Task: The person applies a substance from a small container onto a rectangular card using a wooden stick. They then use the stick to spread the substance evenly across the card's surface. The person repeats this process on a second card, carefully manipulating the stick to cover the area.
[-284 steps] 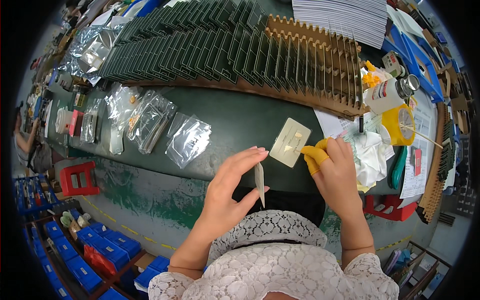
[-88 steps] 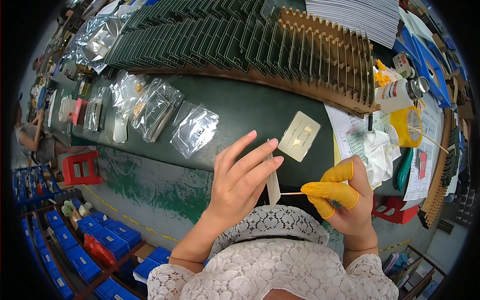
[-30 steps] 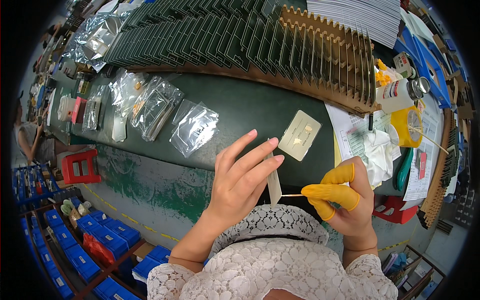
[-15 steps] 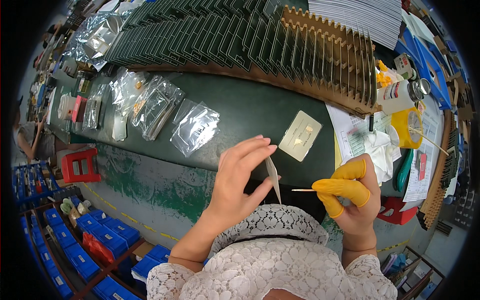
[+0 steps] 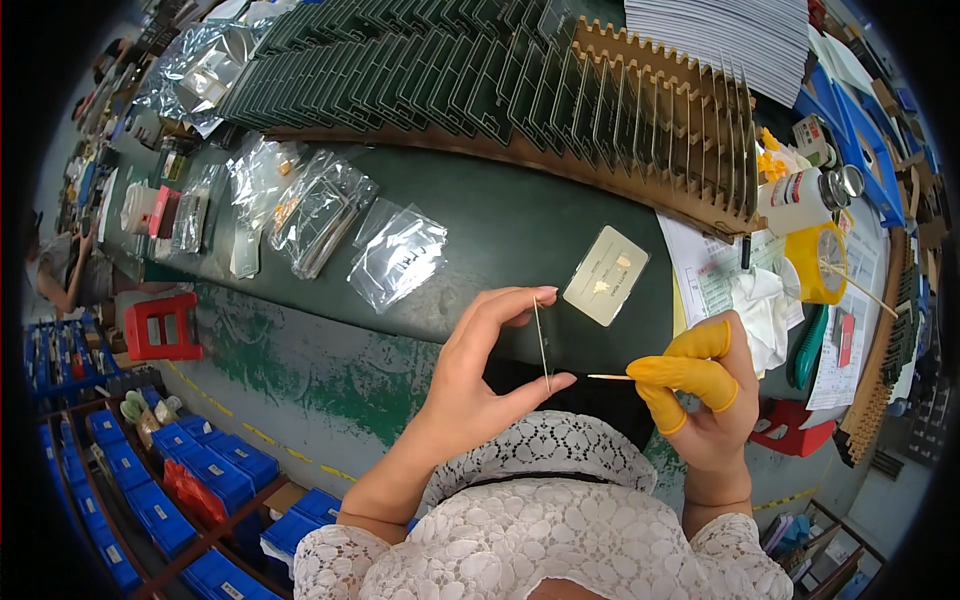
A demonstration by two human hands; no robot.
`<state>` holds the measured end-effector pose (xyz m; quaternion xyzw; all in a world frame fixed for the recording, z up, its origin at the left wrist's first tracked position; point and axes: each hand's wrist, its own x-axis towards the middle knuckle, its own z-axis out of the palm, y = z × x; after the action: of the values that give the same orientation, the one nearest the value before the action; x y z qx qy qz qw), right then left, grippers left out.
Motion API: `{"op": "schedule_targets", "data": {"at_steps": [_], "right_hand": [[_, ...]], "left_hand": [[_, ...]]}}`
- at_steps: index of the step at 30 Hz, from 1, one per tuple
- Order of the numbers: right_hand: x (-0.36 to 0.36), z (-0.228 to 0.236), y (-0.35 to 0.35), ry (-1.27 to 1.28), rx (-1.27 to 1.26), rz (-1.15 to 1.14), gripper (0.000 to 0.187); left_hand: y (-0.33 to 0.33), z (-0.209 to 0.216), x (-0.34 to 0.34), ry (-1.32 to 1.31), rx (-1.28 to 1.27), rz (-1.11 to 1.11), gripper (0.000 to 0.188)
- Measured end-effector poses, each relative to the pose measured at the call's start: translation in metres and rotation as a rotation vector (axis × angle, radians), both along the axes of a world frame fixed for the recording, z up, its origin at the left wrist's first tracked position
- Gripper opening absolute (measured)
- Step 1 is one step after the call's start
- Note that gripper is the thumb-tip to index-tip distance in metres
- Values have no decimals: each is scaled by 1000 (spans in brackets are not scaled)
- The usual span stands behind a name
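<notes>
My left hand (image 5: 465, 385) grips a thin flat card (image 5: 543, 343) by two opposite edges, between thumb and fingers. The card stands nearly edge-on, so its faces barely show. Yellow finger cots cover the fingers of my right hand (image 5: 705, 395), which pinches a thin pale wooden stick (image 5: 608, 377). The stick's tip points left at the card, a small gap away from it. Just beyond both hands, a pale beige printed plate (image 5: 606, 272) lies flat on the green table (image 5: 500, 215).
Green circuit boards (image 5: 400, 90) stand in a brown slotted rack (image 5: 690, 195) at the back. Clear plastic bags (image 5: 398, 258) lie left. At right are a white bottle (image 5: 800, 200), yellow tape roll (image 5: 815, 262), crumpled tissue (image 5: 760, 310) and green-handled tool (image 5: 811, 345). Blue bins (image 5: 165, 515) sit lower left.
My left hand has turned the card more edge-on, with its thumb now at the lower edge. The right hand and stick have barely moved. The view has shifted slightly.
</notes>
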<state>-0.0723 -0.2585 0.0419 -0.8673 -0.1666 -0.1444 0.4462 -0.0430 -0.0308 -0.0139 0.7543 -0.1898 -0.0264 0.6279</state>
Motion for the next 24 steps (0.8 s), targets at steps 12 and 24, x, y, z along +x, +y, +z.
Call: {"op": "schedule_targets", "data": {"at_steps": [12,24], "right_hand": [[4,0,2,-124,-123,-63,36],[10,-5,-2,-168,-144,-122,37]], "left_hand": [[3,12,-7,402,-92,-240,76],[3,14,-3,450,-126,-295,68]]}}
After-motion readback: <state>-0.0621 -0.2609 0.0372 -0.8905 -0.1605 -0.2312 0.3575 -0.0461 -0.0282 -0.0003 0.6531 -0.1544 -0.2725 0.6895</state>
